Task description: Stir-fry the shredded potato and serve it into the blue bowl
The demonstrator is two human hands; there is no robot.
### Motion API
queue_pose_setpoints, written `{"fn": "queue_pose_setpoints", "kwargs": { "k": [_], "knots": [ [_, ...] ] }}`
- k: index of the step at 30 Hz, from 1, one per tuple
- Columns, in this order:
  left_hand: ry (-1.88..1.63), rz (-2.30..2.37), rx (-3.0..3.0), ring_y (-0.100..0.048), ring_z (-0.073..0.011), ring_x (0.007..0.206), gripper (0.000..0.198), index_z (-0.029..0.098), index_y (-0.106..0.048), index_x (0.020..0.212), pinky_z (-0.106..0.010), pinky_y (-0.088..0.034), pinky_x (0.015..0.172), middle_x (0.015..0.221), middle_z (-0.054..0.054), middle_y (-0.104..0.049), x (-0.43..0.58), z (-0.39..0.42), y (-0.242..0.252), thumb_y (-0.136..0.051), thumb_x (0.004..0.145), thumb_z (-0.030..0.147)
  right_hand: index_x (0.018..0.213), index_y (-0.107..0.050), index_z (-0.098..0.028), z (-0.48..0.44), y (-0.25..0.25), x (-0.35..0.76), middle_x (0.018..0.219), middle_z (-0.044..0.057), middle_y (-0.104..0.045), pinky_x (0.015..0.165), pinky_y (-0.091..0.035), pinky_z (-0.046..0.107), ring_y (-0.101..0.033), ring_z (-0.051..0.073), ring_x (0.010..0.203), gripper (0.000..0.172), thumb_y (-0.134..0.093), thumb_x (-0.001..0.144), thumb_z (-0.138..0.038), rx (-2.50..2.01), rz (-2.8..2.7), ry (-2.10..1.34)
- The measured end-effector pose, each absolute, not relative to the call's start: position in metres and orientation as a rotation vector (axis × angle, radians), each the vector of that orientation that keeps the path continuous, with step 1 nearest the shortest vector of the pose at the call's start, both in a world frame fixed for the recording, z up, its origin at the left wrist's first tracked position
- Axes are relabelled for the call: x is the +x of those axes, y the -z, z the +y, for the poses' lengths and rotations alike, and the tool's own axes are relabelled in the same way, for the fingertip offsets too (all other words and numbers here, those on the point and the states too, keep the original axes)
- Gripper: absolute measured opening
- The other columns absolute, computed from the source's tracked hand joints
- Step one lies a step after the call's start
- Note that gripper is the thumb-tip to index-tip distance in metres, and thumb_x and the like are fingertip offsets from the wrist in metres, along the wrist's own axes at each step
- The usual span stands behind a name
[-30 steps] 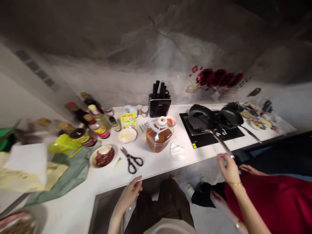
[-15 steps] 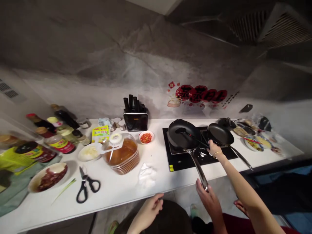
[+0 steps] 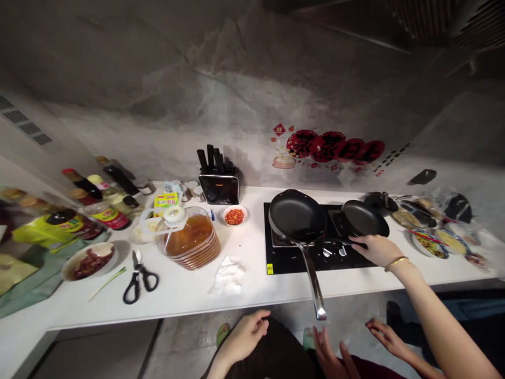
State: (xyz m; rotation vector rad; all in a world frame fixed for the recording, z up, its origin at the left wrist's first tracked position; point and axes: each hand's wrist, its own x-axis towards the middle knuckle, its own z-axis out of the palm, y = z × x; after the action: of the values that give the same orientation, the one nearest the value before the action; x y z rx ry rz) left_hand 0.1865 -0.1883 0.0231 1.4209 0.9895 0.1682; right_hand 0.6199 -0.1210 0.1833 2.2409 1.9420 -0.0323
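My right hand (image 3: pixel 376 250), with a gold bracelet at the wrist, is closed around the handle of a black cooking utensil (image 3: pixel 335 240) beside the stove knobs. The utensil's far end is hard to make out against the dark pan and hob. The black frying pan (image 3: pixel 295 213) rests on the left burner, its steel handle (image 3: pixel 313 284) jutting past the counter edge. My left hand (image 3: pixel 246 337) hangs in front of the counter, loosely curled with nothing in it. Another person's hand (image 3: pixel 333 355) is below the handle, fingers spread and apart from it.
A second black pan (image 3: pixel 363 218) sits on the right burner. Left of the hob are a chili bowl (image 3: pixel 235 215), a plastic tub of brown liquid (image 3: pixel 193 239), scissors (image 3: pixel 140 276), a meat bowl (image 3: pixel 90 260) and a knife block (image 3: pixel 219 188). Food dishes (image 3: pixel 430 243) stand far right.
My right hand has drawn the utensil rightward from inside the frying pan. The other person's hand has let go of the pan handle and dropped lower. The view has shifted slightly.
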Motion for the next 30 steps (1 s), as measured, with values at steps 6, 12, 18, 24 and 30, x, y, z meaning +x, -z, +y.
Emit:
{"fn": "queue_pose_setpoints", "kwargs": {
  "k": [6,12,18,24,30],
  "knots": [
    [-0.192,1.058,1.441,-0.062,-0.0177,0.081,0.054,0.019,-0.055,0.124,-0.029,-0.046,0.082,0.092,-0.007,-0.068,0.18,-0.186,-0.03,-0.038,0.086,0.052,0.126,-0.058,-0.03,-0.095,-0.144,0.583,0.099,0.01,-0.071,0.069,-0.047,0.034,-0.067,0.024,0.081,0.041,-0.042,0.089,-0.034,2.392,1.784,0.032],
    [-0.198,1.183,1.4,-0.062,-0.0182,0.085,0.058,0.02,-0.055,0.124,-0.029,-0.046,0.084,0.091,-0.006,-0.067,0.155,-0.192,-0.023,-0.037,0.085,0.057,0.115,-0.064,-0.016,-0.095,-0.108,0.636,0.082,0.016,-0.071,0.063,-0.045,0.033,-0.067,0.027,0.074,0.051,-0.04,0.088,-0.052,2.571,1.552,-0.129],
    [-0.235,1.257,1.311,-0.062,-0.0194,0.083,0.069,0.021,-0.058,0.119,-0.031,-0.047,0.082,0.087,-0.005,-0.066,0.148,-0.194,-0.022,-0.04,0.075,0.07,0.105,-0.065,-0.018,-0.165,-0.05,0.696,0.078,0.011,-0.071,0.059,-0.043,0.03,-0.067,0.026,0.071,0.05,-0.042,0.085,-0.058,2.796,1.595,-0.207],
    [-0.24,1.24,1.303,-0.063,-0.0196,0.087,0.068,0.019,-0.058,0.12,-0.031,-0.047,0.086,0.091,-0.007,-0.067,0.162,-0.194,-0.018,-0.041,0.076,0.069,0.107,-0.058,-0.014,-0.213,0.018,0.702,0.079,0.012,-0.069,0.065,-0.045,0.034,-0.065,0.026,0.071,0.043,-0.037,0.089,-0.047,2.752,1.729,0.057],
    [-0.222,1.162,1.318,-0.063,-0.0191,0.092,0.063,0.015,-0.054,0.125,-0.031,-0.046,0.09,0.095,-0.009,-0.067,0.177,-0.19,-0.015,-0.04,0.084,0.06,0.107,-0.057,-0.015,-0.204,0.056,0.704,0.097,0.012,-0.067,0.077,-0.047,0.031,-0.063,0.022,0.088,0.031,-0.042,0.086,-0.033,2.866,1.69,0.346]
  ]
}}
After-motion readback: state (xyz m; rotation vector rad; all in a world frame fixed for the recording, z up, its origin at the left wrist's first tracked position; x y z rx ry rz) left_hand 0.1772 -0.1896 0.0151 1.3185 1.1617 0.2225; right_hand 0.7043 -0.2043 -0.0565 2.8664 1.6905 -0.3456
